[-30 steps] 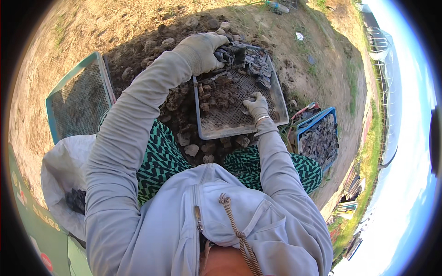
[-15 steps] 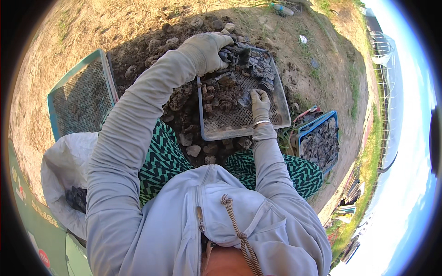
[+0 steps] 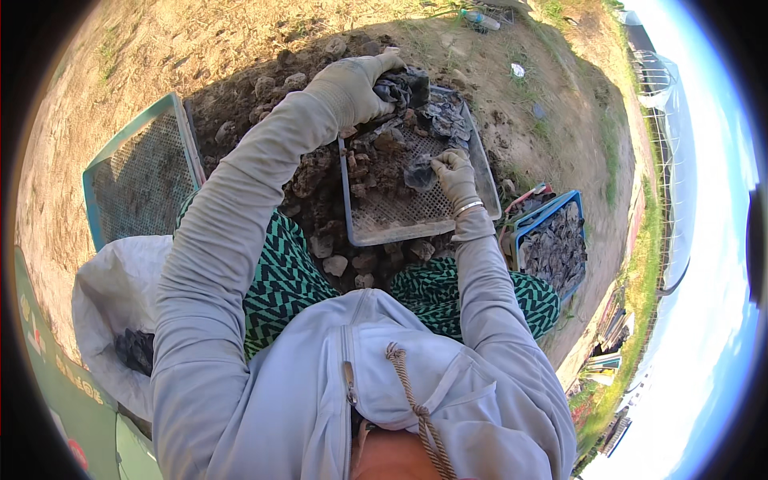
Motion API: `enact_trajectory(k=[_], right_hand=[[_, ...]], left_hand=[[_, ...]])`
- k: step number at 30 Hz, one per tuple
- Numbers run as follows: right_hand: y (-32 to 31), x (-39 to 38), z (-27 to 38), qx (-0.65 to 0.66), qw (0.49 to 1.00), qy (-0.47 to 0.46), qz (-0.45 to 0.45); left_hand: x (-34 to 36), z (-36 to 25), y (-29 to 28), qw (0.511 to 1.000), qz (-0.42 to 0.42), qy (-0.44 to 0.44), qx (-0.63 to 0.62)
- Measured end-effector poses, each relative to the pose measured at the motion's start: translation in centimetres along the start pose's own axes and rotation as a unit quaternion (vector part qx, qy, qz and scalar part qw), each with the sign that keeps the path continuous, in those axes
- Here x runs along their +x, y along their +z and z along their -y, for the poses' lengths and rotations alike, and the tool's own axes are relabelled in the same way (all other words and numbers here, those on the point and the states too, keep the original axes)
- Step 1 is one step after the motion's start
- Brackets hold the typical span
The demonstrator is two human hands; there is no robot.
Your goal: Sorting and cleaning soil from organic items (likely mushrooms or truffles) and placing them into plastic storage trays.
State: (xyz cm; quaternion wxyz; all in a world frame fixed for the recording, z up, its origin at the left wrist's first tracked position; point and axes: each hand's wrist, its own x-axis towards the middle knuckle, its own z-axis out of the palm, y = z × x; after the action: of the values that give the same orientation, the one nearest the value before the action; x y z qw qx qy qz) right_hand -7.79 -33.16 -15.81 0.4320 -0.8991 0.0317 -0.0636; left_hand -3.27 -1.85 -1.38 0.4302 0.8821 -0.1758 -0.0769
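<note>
My gloved left hand point(image 3: 370, 84) grips a crumpled wad of dark plastic film point(image 3: 406, 86) at the far left corner of a grey mesh tray point(image 3: 368, 232). My gloved right hand point(image 3: 448, 172) is closed in a pinch on a thin dark plastic scrap point(image 3: 419, 171) over the mesh. Clumps of brown soil point(image 3: 368, 164) lie on the left half of the tray, and crumpled dark scraps point(image 3: 448, 116) fill its back right. Loose dark soil and stones point(image 3: 324, 246) surround the tray.
A teal-rimmed mesh tray point(image 3: 136, 172) leans at left, above a white sack point(image 3: 112, 288) with dark film inside. At right is a blue crate point(image 3: 552, 244) of dark scraps. A plastic bottle point(image 3: 480, 20) lies on the ground beyond; a long white tunnel structure point(image 3: 668, 104) stands far right.
My right hand has moved slightly up and right, and the thin scrap in its fingers now shows more. The dark wad in my left hand is lifted and bunched higher.
</note>
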Motion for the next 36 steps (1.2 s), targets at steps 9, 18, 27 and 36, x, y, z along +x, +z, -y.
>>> enact_trajectory(k=[9,18,27,36], right_hand=[[-3.5,5.1,3.5,0.07,0.99,-0.018,-0.118],[-0.3,-0.4,15.7,0.154,0.984,-0.076,0.046],[-3.7,-0.3,10.2,0.359,0.931,0.011,0.061],[-2.6,0.2,7.2,0.336,0.937,0.081,0.048]], left_hand=[[0.0,-0.3,0.1,0.998,0.014,-0.031,0.05],[-2.1,0.2,2.9,0.988,0.088,0.124,0.035],[-14.5,-0.1,-9.6,0.939,-0.288,0.054,-0.179],[-49.2,14.5,-6.1,0.809,-0.134,-0.449,-0.356]])
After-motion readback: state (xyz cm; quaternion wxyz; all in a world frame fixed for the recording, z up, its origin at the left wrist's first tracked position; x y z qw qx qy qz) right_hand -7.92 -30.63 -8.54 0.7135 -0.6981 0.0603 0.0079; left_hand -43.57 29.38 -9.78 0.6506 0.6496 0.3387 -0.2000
